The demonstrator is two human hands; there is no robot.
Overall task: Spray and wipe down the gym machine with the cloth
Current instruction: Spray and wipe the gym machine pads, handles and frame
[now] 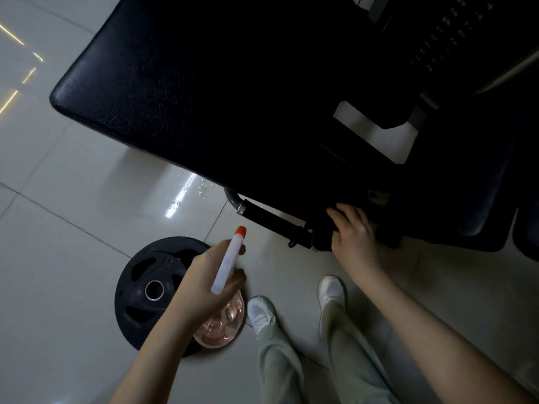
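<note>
A black weight plate (148, 290) with a metal-ringed centre hole lies flat on the glossy pale tiled floor (73, 199). The floor carries bright streaks of reflected light and a scatter of droplets (202, 188). One white shoe (261, 314) stands just beside the plate, the other shoe (331, 290) near it, both under pale green trouser legs (347, 345).

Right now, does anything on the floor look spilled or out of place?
Small droplets speckle the glossy tile floor just below the black pad's edge, likely overspray. A weight plate also lies flat on the floor beside the person's feet.
</note>
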